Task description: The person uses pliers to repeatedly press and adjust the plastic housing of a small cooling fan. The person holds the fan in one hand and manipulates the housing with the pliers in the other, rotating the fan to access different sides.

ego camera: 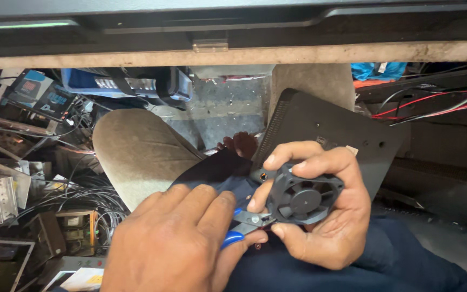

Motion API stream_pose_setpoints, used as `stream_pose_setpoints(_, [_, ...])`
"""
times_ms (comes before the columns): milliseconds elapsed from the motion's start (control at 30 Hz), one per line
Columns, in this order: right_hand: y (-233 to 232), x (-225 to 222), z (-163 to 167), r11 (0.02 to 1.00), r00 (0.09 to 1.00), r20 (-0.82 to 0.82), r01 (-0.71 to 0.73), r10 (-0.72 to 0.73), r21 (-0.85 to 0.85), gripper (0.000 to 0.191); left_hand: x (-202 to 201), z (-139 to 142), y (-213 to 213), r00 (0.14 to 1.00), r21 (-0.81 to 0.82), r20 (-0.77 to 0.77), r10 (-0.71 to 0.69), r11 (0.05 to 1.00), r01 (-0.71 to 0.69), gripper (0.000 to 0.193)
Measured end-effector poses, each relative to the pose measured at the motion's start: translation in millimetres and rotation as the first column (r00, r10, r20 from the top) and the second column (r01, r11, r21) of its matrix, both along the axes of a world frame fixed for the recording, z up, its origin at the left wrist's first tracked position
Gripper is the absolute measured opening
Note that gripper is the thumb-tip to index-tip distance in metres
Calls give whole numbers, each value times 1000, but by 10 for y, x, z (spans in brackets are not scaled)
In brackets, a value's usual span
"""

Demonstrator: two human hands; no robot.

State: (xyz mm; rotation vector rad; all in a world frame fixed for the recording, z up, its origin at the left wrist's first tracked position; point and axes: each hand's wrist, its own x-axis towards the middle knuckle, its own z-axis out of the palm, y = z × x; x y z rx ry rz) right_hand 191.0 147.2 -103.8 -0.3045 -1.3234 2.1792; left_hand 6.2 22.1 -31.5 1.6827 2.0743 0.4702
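While a black panel [331, 127] leans against the person's knees under the counter [244, 54], the work appears to be at the cutting stage: the right hand [325, 211] curls its fingers around a small black cooling fan [304, 201] held over the lap, and the left hand [174, 243] squeezes blue-handled cutters [244, 224] at the fan's lower left corner. The next move calls for a steady snip. Whatever the tips bite is hidden by fingers; the scrap electronics [33, 178] at left blur together.

head camera, looking steeply down, close over lap
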Motion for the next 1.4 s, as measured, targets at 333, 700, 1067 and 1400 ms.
stream_pose_setpoints(333, [-15,28,-74,999,999,-22,30,-30,39,61,53,-28,-8,998,-42,-42,36,998,-38,45])
stream_pose_setpoints(700, [-29,1,-64,976,989,-27,146,-143,162,64,138,14,39,992,54,-106,73,996,-67,45])
stream_pose_setpoints(1067, [-8,12,-69,956,981,-52,192,-185,222,66,168,68,84,985,158,-160,69,987,-43,42])
stream_pose_setpoints(1400, [-28,4,-48,976,986,-82,155,-143,152,65,74,46,54,990,124,-138,-4,992,21,41])
